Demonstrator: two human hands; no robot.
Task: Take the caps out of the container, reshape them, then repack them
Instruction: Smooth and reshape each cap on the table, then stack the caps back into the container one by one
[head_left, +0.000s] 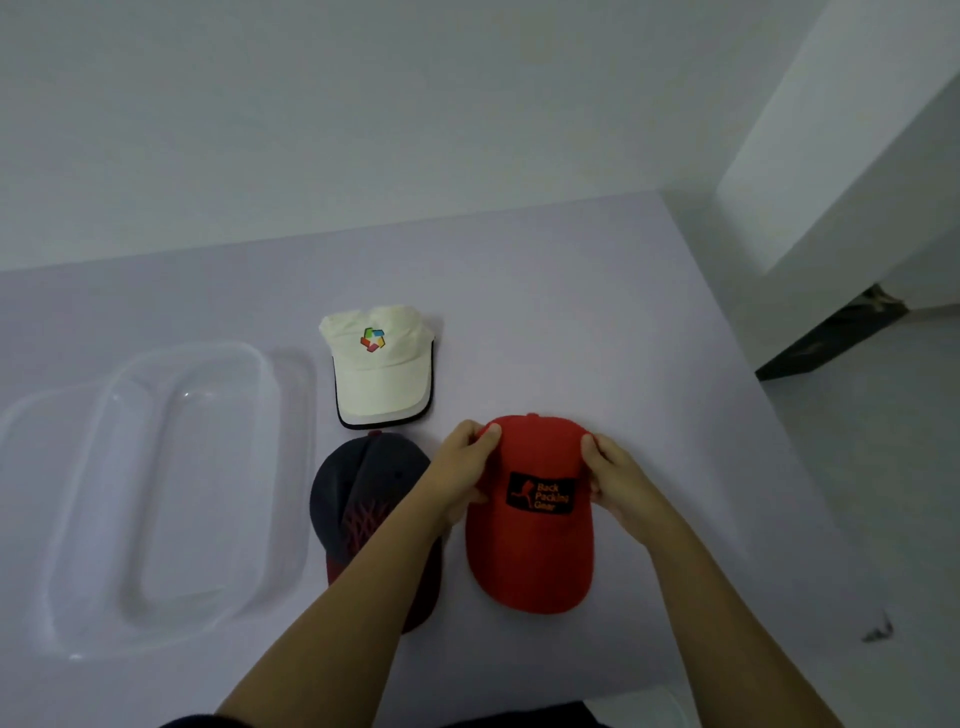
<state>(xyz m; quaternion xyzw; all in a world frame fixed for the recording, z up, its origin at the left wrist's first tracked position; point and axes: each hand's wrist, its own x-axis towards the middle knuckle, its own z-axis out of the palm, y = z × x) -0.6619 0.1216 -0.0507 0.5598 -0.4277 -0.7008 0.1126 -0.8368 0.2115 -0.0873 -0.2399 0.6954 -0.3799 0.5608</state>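
A red cap (530, 556) with a black patch lies on the table, brim toward me. My left hand (462, 467) grips the left side of its crown and my right hand (618, 483) grips the right side. A dark grey cap (363, 488) with a maroon brim lies just to the left, partly under my left forearm. A cream cap (382, 371) with a coloured logo rests behind it. The clear plastic container (98, 415) stands empty at the left.
The pale lilac table (597, 312) meets a white wall at the back. Its right edge drops to a light floor (857, 493), where a dark door gap (831, 332) shows.
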